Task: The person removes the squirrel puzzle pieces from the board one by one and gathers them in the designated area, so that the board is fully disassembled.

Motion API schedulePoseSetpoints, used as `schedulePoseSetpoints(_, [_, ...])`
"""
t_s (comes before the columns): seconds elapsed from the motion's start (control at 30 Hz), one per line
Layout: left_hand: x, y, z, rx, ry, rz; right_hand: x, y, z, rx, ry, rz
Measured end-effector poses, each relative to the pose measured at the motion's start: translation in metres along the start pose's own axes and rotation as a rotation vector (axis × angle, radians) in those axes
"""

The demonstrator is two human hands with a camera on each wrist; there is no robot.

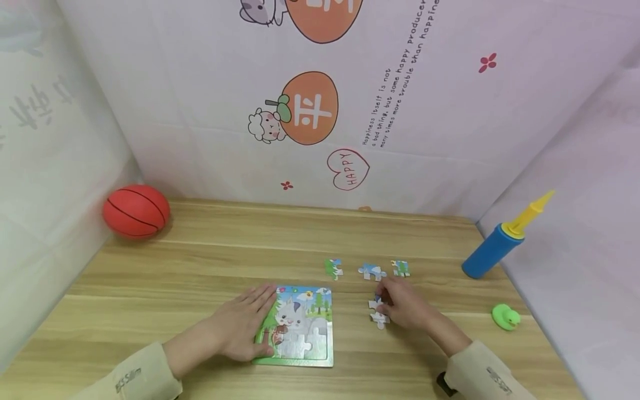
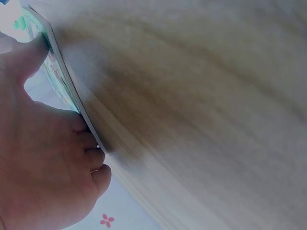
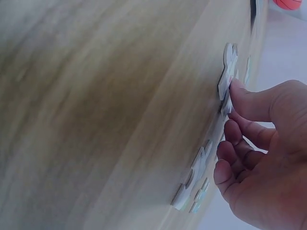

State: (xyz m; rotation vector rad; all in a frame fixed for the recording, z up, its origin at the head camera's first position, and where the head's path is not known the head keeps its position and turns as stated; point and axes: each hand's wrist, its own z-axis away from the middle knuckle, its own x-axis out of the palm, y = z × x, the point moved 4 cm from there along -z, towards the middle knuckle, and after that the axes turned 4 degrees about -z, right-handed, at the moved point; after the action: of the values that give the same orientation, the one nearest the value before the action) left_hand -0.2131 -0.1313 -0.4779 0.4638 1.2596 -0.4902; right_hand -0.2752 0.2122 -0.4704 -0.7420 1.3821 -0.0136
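Observation:
A jigsaw puzzle board (image 1: 330, 333) with a green frame and a picture of a pale animal lies on the table, partly filled with pieces. Along its left side rests my left hand (image 1: 240, 328), fingers extended and thumb on the lower left corner, hiding that edge. To the right of the board my right hand (image 1: 405, 305) pinches a puzzle piece (image 1: 375, 304) between thumb and forefinger, low over the table. Just below it lies another pale puzzle piece (image 1: 380, 319). The right wrist view shows the thumb (image 3: 247, 100) against the pieces and the other fingers bent.
Farther back lie a green-and-blue piece (image 1: 333, 269), a blue piece (image 1: 372, 271) and a tree-patterned piece (image 1: 400, 268). A red ball (image 1: 136, 211) sits at the back left. On the right stand a blue-and-yellow pump (image 1: 492, 250) and a green toy duck (image 1: 506, 317).

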Motion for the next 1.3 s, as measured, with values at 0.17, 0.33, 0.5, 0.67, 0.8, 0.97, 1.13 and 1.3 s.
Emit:
schedulePoseSetpoints(0.17, [0.001,0.0,-0.001,0.001,0.001,0.0,0.002,0.0,0.001,0.029,-0.007,0.021])
schedulePoseSetpoints(0.33, [0.001,-0.002,0.0,-0.001,-0.004,0.001,0.004,-0.009,0.0,0.014,0.069,0.091])
schedulePoseSetpoints(0.5, [0.0,-0.003,0.004,0.0,-0.003,-0.006,0.013,-0.037,-0.01,-0.109,0.25,0.096])
schedulePoseSetpoints(0.67, [0.0,-0.004,0.004,-0.005,-0.005,0.0,0.031,-0.082,-0.023,-0.191,0.176,0.03])
schedulePoseSetpoints(0.8, [0.0,-0.005,0.004,0.005,0.006,0.001,0.051,-0.117,-0.033,-0.256,0.023,0.061])
schedulePoseSetpoints(0.97, [0.0,-0.01,0.007,-0.017,0.002,0.011,0.08,-0.153,-0.046,-0.326,-0.12,0.164])
schedulePoseSetpoints(1.13, [0.002,-0.015,0.012,-0.039,-0.004,0.039,0.103,-0.174,-0.052,-0.354,-0.12,0.305])
schedulePoseSetpoints(1.3, [0.003,-0.015,0.013,-0.042,-0.011,0.05,0.109,-0.18,-0.052,-0.341,-0.084,0.359])
